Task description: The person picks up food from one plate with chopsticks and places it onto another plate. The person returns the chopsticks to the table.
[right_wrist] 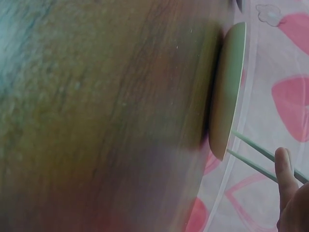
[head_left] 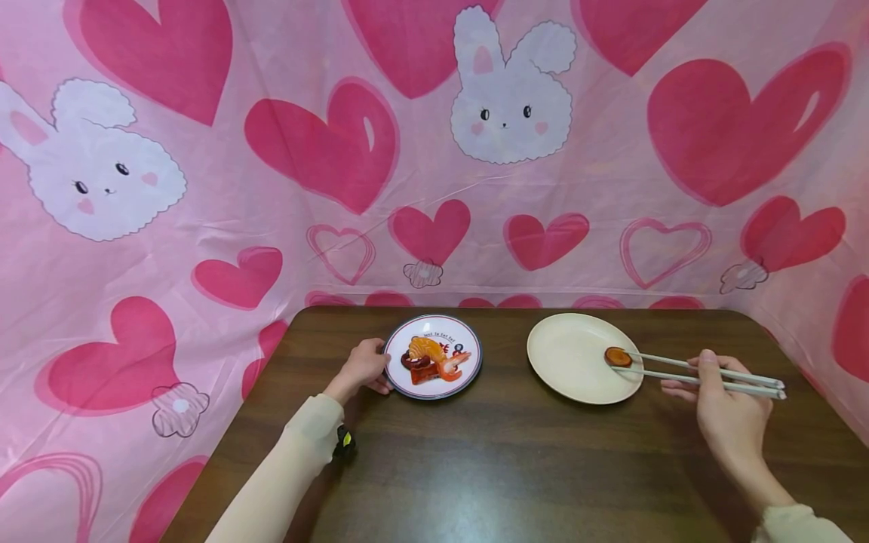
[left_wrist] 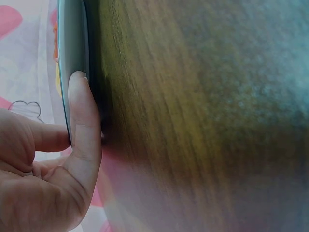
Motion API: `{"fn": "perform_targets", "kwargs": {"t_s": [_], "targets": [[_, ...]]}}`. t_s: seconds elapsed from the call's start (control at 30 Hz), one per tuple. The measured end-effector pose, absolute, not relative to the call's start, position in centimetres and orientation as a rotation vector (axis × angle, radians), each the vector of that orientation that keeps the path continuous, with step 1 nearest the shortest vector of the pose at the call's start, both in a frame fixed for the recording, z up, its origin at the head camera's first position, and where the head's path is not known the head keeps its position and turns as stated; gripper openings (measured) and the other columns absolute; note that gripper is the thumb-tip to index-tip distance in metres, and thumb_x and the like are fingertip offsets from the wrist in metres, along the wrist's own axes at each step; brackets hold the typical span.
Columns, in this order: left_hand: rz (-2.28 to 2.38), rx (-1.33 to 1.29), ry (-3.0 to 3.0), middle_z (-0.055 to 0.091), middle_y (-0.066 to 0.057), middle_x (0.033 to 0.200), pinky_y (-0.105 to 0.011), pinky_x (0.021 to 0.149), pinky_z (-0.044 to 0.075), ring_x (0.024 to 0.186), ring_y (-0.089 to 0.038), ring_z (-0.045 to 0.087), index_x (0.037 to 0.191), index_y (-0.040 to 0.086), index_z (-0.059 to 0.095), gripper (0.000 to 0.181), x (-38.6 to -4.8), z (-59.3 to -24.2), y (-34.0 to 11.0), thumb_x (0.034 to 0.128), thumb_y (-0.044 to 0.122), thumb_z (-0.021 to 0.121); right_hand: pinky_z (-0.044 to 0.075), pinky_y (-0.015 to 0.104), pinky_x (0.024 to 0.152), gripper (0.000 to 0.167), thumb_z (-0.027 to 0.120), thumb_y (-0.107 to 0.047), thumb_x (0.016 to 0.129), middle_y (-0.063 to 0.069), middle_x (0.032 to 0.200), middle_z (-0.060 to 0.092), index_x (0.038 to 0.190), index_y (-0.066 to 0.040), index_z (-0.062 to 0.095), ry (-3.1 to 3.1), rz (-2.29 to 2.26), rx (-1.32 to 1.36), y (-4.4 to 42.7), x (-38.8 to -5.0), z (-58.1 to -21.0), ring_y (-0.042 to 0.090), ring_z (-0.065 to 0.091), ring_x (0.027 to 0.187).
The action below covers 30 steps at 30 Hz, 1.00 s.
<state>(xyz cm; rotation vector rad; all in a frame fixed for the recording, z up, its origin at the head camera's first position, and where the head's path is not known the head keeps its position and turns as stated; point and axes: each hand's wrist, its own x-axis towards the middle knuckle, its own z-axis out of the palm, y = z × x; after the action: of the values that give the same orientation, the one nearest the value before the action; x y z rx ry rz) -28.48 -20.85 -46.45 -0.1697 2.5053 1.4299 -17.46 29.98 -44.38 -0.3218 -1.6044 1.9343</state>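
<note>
In the head view, my left hand (head_left: 361, 367) holds the left rim of a small white plate (head_left: 410, 333) with a dark edge. In the left wrist view, the thumb (left_wrist: 83, 104) lies against the plate's underside and a finger touches its rim. A shrimp (head_left: 453, 368), a ridged orange piece (head_left: 426, 348) and reddish-brown pieces (head_left: 425, 372) lie on that plate. My right hand (head_left: 733, 422) grips a pair of pale chopsticks (head_left: 747, 388). Between their tips is a round brown-orange slice (head_left: 618, 357), at the right side of a cream plate (head_left: 570, 354). Whether the slice touches this plate, I cannot tell.
Both plates stand toward the far edge of a dark wooden table (head_left: 434, 460), with a gap between them. Behind and beside the table hangs a pink cloth (head_left: 475, 188) with hearts and rabbits. A small black-and-yellow item (head_left: 345, 441) is at the left cuff.
</note>
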Motion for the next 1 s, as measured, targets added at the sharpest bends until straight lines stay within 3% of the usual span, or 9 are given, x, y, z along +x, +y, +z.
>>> {"fn": "perform_targets", "kwargs": {"t_s": [1.0], "targets": [[1.442,-0.192,2.497,0.063,-0.024,0.090,-0.038,0.054,0.064,0.054,-0.024,0.068,0.153,-0.008,0.040,0.049,-28.55,-46.58,-20.86,0.1088,0.006,0.053,0.061,0.030,0.054,0.026,0.065,-0.022,0.105,0.007,0.077,0.075,0.094,0.000,0.071,-1.607,1.956,-0.315,30.14,-18.30,-44.35,0.018,0.074,0.057]]}}
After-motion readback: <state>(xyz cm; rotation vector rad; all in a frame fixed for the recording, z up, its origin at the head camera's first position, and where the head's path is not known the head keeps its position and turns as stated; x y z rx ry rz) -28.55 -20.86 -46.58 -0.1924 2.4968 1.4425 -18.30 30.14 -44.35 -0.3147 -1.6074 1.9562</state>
